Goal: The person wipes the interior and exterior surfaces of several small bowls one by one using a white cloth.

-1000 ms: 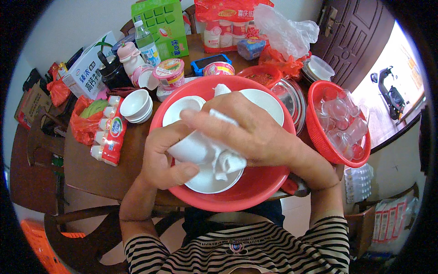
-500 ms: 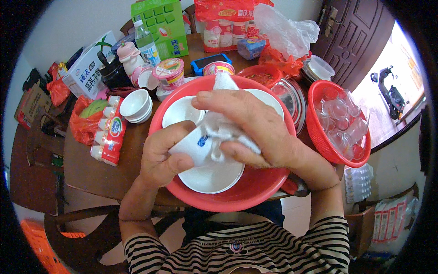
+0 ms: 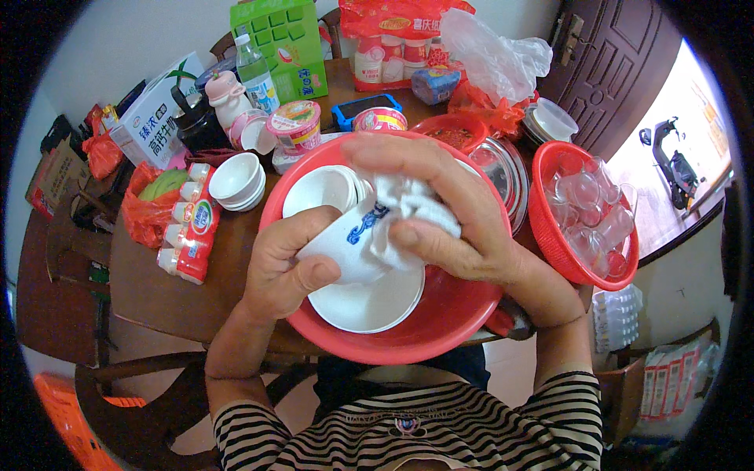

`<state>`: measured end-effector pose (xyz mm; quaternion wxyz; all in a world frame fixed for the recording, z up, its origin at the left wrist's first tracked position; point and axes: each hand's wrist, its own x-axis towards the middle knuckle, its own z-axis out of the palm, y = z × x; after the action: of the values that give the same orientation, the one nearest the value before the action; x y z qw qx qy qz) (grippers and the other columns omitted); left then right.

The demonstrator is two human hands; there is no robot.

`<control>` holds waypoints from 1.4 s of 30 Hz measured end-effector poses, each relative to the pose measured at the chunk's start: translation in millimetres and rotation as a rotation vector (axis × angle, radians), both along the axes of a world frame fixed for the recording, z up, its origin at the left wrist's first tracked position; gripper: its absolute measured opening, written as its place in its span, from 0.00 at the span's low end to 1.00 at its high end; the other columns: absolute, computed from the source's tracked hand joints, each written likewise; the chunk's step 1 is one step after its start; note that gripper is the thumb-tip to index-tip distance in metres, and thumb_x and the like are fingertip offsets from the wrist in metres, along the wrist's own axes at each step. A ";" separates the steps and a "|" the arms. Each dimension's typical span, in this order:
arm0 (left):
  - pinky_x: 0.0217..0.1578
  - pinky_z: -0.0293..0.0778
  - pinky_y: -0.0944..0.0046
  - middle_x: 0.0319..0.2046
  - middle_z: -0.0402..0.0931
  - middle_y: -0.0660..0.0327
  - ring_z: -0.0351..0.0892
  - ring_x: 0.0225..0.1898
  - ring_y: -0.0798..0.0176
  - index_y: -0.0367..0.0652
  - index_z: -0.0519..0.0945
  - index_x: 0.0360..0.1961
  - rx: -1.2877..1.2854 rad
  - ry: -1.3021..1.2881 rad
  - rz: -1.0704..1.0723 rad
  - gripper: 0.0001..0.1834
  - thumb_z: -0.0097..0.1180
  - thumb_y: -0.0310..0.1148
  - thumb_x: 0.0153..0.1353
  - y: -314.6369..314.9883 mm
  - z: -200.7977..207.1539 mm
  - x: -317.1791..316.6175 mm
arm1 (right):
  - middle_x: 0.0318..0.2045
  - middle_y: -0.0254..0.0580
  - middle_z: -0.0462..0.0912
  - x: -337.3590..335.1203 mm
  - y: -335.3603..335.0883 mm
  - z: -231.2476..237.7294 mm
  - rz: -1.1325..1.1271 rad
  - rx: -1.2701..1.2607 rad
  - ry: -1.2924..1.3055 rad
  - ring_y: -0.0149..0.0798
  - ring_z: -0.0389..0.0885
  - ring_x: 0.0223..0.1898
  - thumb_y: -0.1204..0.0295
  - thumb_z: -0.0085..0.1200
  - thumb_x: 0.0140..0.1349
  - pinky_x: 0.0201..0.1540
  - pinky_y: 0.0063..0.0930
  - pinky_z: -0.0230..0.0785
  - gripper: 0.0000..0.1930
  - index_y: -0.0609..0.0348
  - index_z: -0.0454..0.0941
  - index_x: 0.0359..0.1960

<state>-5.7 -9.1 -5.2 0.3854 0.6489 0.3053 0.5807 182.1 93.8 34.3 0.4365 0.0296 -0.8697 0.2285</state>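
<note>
- Much of the bowl (image 3: 351, 255) is covered by the cloth (image 3: 420, 206) and fingers; the right hand's fingertips are blurred.
- Smooth, white, curved sides with a blue motif are shown by the bowl; the cloth is soft and crumpled.
- The bowl is held above the round red basin (image 3: 463, 314), pinched by the left hand (image 3: 275, 263) at nine o'clock.
- At three o'clock, the cloth is gripped against it by the right hand (image 3: 475, 228).
</note>
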 end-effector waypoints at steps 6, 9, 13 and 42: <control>0.36 0.67 0.70 0.32 0.74 0.61 0.72 0.35 0.70 0.30 0.74 0.41 0.005 0.015 0.018 0.25 0.56 0.46 0.56 -1.8 -0.7 -0.8 | 0.48 0.48 0.73 1.7 -8.6 0.7 0.049 -0.547 -0.103 0.44 0.71 0.52 0.64 0.44 0.63 0.54 0.33 0.61 0.19 0.61 0.67 0.52; 0.38 0.68 0.70 0.33 0.75 0.60 0.73 0.36 0.69 0.30 0.72 0.46 0.024 0.067 0.041 0.26 0.56 0.44 0.56 -0.5 0.7 2.1 | 0.49 0.48 0.73 -1.2 -7.7 -4.4 -0.107 0.154 0.026 0.48 0.72 0.52 0.66 0.52 0.57 0.55 0.38 0.60 0.18 0.58 0.72 0.48; 0.40 0.68 0.68 0.35 0.75 0.60 0.74 0.38 0.68 0.32 0.70 0.51 0.095 0.116 0.104 0.26 0.55 0.41 0.57 -0.5 1.6 5.2 | 0.48 0.47 0.73 -3.0 -26.5 -4.6 -0.243 0.591 -0.014 0.47 0.71 0.53 0.67 0.53 0.51 0.53 0.44 0.61 0.18 0.56 0.74 0.45; 0.42 0.71 0.68 0.41 0.75 0.59 0.74 0.41 0.70 0.33 0.70 0.50 -0.351 0.044 -0.261 0.23 0.51 0.41 0.61 19.2 45.9 9.4 | 0.44 0.42 0.74 17.8 19.9 18.9 -0.009 0.051 -0.210 0.47 0.71 0.46 0.62 0.69 0.37 0.50 0.37 0.63 0.35 0.54 0.70 0.51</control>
<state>3.7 10.2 40.7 0.5576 0.6183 0.3236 0.4495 199.9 113.7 53.2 0.3432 0.0124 -0.9163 0.2062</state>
